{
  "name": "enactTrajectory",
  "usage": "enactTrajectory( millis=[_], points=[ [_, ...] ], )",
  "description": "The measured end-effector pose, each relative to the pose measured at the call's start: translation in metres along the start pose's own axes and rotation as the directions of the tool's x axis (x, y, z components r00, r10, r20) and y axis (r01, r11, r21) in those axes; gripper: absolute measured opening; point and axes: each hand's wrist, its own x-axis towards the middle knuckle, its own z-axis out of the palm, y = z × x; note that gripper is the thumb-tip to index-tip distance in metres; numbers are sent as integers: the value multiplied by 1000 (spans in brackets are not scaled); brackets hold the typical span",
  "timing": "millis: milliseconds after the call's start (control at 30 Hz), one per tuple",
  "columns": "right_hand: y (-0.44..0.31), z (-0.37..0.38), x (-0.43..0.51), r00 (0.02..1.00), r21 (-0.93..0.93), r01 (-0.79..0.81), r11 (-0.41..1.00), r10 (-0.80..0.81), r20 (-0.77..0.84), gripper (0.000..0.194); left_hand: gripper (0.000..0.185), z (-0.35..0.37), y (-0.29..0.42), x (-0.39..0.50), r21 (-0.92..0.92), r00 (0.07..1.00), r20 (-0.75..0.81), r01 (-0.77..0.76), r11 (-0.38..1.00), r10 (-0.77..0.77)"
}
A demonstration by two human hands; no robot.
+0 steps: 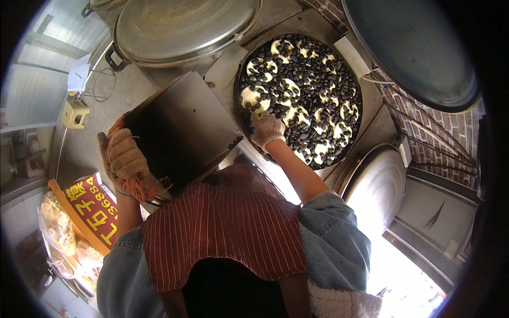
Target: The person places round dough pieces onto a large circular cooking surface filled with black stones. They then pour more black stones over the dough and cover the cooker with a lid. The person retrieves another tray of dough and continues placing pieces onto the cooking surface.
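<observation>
My left hand (125, 159), in a knitted work glove, grips the edge of a large metal scoop (195, 115) through a frayed reddish cloth (141, 187). The scoop is tilted beside the round pan (237, 91), with a few dark stones at its near right corner and its inside in shadow. My right hand (268, 129), also gloved, reaches down at the pan's left side, touching the black pebbles (306, 95). Its fingertips are partly hidden, so whether they pinch anything is unclear. Pale rounds of dough (254, 98) show between the pebbles, partly covered by them.
A big lidded pan (187, 28) stands beyond the scoop. Another metal lid (375, 187) leans at right, and a large dark lid (421, 51) is raised at upper right by a brick wall (437, 123). A plastic stool (75, 114) and bagged goods (59, 226) are at left.
</observation>
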Motion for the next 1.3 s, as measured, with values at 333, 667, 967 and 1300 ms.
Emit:
enactTrajectory(
  millis=[333, 667, 967, 1300],
  points=[
    [3, 20, 20, 971, -115, 234, 965, -237, -13, 24, 32, 6, 2, -6, 14, 998, -58, -11, 1000, 11],
    [7, -9, 24, 992, -19, 120, 993, -119, 52, 25, 32, 2, 11, -7, 42, 1000, 6, 16, 999, -16],
    [7, -17, 16, 920, -137, 392, 910, -385, 76, 52, 32, 3, 15, -12, 47, 1000, 10, -16, 999, 15],
    [-3, 1, 17, 938, -216, 336, 917, -305, 163, 41, 34, 1, 14, -9, 42, 999, -42, -16, 999, 18]
  ],
)
